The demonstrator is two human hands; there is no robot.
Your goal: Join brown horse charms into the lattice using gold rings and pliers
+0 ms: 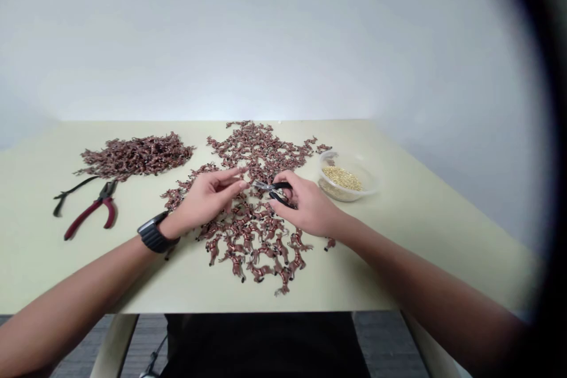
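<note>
Right hand (308, 205) closed around the black handles of small pliers (271, 189), with the silver head of the tool pointing toward the left hand and the jaws nearly together. Left hand (204, 199) just beside that silver head, thumb and fingertips (243, 185) drawn close to the jaws, though anything pinched there too small to tell and its grip uncertain. Directly beneath both hands and the tool, a loose spread of small brown horse figures (254, 236), many touching one another, reaching past the pliers and toward the near table edge. Farther out on the left-hand side, beyond the left wrist and its black watch (153, 234), a dense heap of the same figures (135, 156). Nearer the table's left edge and well apart from the hands, red-handled pliers (91, 215) lying just beside a black-handled tool (73, 195). Beyond the right hand, a clear plastic bowl (367, 186) holding gold beads (342, 177). All of it on a pale table (44, 260), with a dark shirt (266, 345) showing below the near edge.
</note>
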